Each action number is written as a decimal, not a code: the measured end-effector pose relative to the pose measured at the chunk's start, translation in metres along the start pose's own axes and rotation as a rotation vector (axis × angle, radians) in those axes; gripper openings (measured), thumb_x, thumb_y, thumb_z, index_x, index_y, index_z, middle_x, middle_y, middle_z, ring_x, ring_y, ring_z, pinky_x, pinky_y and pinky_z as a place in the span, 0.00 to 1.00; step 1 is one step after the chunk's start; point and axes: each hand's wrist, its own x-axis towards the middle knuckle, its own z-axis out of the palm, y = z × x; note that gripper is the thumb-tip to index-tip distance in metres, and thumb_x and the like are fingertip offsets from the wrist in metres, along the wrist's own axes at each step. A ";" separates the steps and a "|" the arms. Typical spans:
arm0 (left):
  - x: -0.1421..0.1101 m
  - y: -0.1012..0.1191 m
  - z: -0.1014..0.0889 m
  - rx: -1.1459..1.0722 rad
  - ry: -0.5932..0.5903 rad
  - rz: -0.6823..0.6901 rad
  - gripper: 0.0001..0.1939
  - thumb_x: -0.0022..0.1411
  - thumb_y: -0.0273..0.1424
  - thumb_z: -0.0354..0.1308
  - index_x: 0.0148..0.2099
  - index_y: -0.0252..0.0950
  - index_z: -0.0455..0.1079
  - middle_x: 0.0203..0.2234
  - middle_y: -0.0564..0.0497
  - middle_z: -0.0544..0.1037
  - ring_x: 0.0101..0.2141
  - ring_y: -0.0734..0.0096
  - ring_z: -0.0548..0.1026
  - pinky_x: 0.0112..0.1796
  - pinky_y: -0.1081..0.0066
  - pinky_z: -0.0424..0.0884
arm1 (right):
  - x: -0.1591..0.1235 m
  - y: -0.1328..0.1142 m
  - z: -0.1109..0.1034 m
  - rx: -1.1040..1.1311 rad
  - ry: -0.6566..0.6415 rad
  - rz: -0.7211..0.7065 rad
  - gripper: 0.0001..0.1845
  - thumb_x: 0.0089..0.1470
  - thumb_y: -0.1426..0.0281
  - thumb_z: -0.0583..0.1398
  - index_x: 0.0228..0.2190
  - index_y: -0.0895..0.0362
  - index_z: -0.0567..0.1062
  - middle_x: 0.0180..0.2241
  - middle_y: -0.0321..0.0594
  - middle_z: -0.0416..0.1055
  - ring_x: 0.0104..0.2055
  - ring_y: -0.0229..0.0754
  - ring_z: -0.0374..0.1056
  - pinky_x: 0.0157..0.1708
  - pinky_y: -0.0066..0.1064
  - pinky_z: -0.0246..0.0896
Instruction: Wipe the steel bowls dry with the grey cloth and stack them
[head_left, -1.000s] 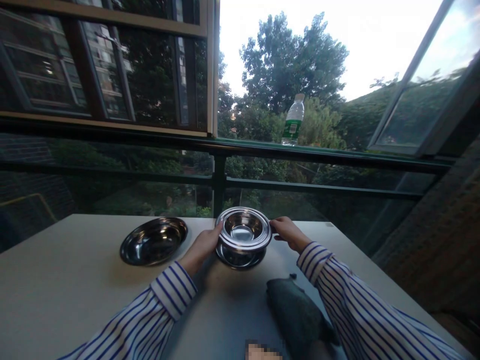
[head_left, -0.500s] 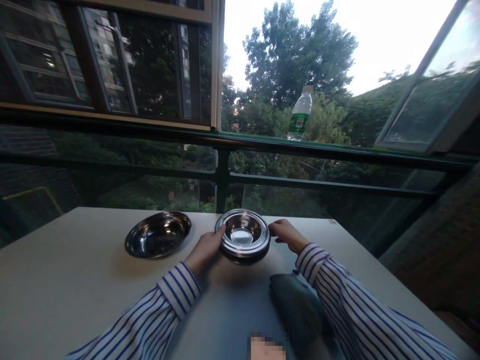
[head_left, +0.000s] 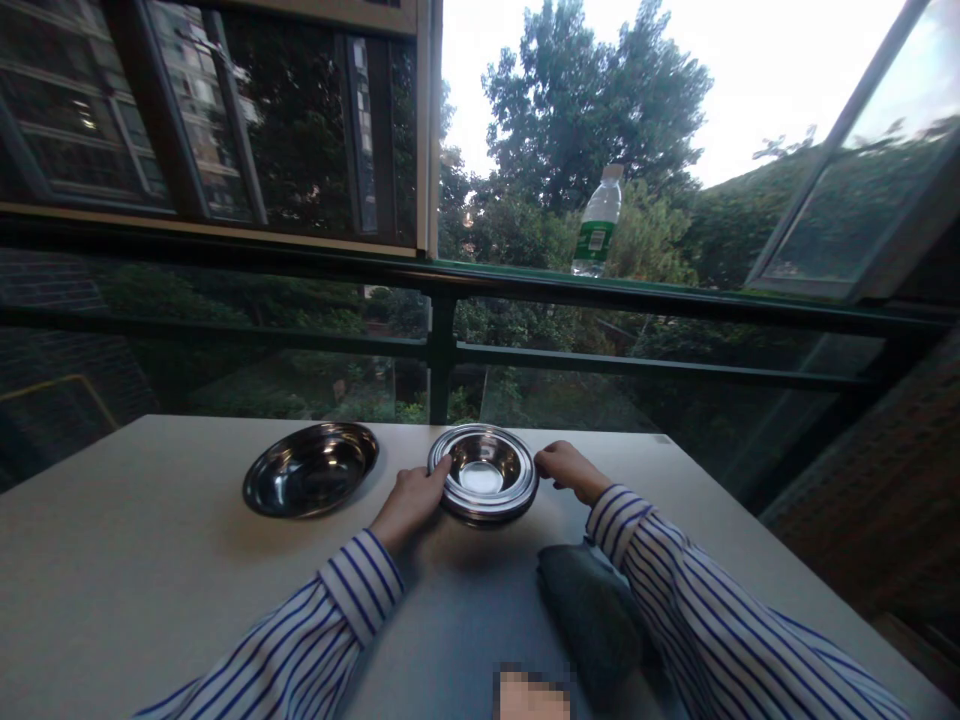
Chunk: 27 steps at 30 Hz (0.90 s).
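A shiny stainless steel bowl (head_left: 480, 478) with a wide ridged rim sits nested in another metal bowl near the table's far edge; only a dark lower strip of the outer one shows. My left hand (head_left: 412, 500) grips the left side of the rim, thumb on top and fingers hidden behind. On the opposite side, the curled fingers of my right hand (head_left: 570, 470) pinch at the rim. Left of my left hand, a larger oval-looking metal basin (head_left: 311, 470) lies on the white table (head_left: 150, 560).
A dark grey-green cloth-like object (head_left: 592, 610) lies below my right wrist. Beyond the table runs a dark green railing (head_left: 675, 305) with glass panels, and a plastic bottle (head_left: 596, 225) with a green label stands upright on it.
The upper bowl has come down into the lower one, closing the gap between them. Both hands went down with it and stay at its sides. The camera view has shifted slightly.
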 end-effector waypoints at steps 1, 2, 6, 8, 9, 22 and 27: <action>0.000 0.000 0.000 0.014 0.004 0.004 0.29 0.48 0.52 0.50 0.30 0.29 0.74 0.30 0.33 0.79 0.41 0.48 0.74 0.38 0.64 0.64 | 0.000 0.000 0.000 -0.003 -0.001 0.001 0.16 0.57 0.65 0.56 0.46 0.59 0.67 0.46 0.44 0.65 0.43 0.43 0.66 0.41 0.41 0.65; 0.000 0.000 0.000 0.031 0.009 0.009 0.28 0.49 0.52 0.50 0.30 0.29 0.74 0.30 0.33 0.79 0.41 0.48 0.74 0.38 0.64 0.64 | 0.000 0.000 0.000 -0.006 -0.002 0.002 0.17 0.57 0.65 0.56 0.46 0.59 0.67 0.46 0.44 0.65 0.43 0.43 0.66 0.41 0.41 0.65; 0.001 -0.003 0.001 0.109 0.035 0.028 0.28 0.51 0.51 0.48 0.31 0.30 0.73 0.32 0.33 0.78 0.42 0.48 0.73 0.41 0.63 0.63 | 0.001 0.000 0.000 -0.014 0.000 0.006 0.17 0.57 0.65 0.56 0.46 0.60 0.67 0.46 0.44 0.66 0.43 0.44 0.66 0.41 0.40 0.65; 0.000 -0.003 0.001 0.156 0.047 0.032 0.28 0.51 0.51 0.48 0.32 0.30 0.73 0.34 0.32 0.78 0.44 0.48 0.72 0.43 0.63 0.62 | 0.002 0.000 0.000 -0.015 0.003 0.005 0.17 0.57 0.65 0.56 0.46 0.60 0.67 0.46 0.44 0.66 0.43 0.44 0.66 0.41 0.40 0.65; 0.000 -0.003 0.000 0.183 0.051 0.033 0.28 0.51 0.51 0.47 0.32 0.30 0.73 0.35 0.32 0.77 0.44 0.47 0.72 0.43 0.63 0.62 | 0.003 0.001 0.000 -0.017 0.004 0.003 0.17 0.57 0.65 0.56 0.46 0.60 0.67 0.46 0.44 0.66 0.43 0.44 0.66 0.41 0.40 0.65; -0.009 0.005 -0.005 0.247 0.162 0.069 0.28 0.53 0.49 0.48 0.39 0.28 0.72 0.45 0.27 0.70 0.50 0.39 0.65 0.48 0.55 0.55 | 0.001 0.012 -0.003 -0.001 -0.028 -0.042 0.16 0.57 0.65 0.56 0.46 0.59 0.67 0.46 0.44 0.66 0.43 0.44 0.66 0.41 0.41 0.65; 0.009 -0.002 -0.007 -0.073 0.019 -0.047 0.27 0.57 0.49 0.43 0.32 0.30 0.72 0.31 0.38 0.78 0.37 0.54 0.75 0.37 0.64 0.65 | -0.004 0.013 -0.001 0.063 -0.092 -0.069 0.16 0.58 0.65 0.56 0.46 0.59 0.67 0.46 0.43 0.66 0.43 0.43 0.66 0.41 0.41 0.65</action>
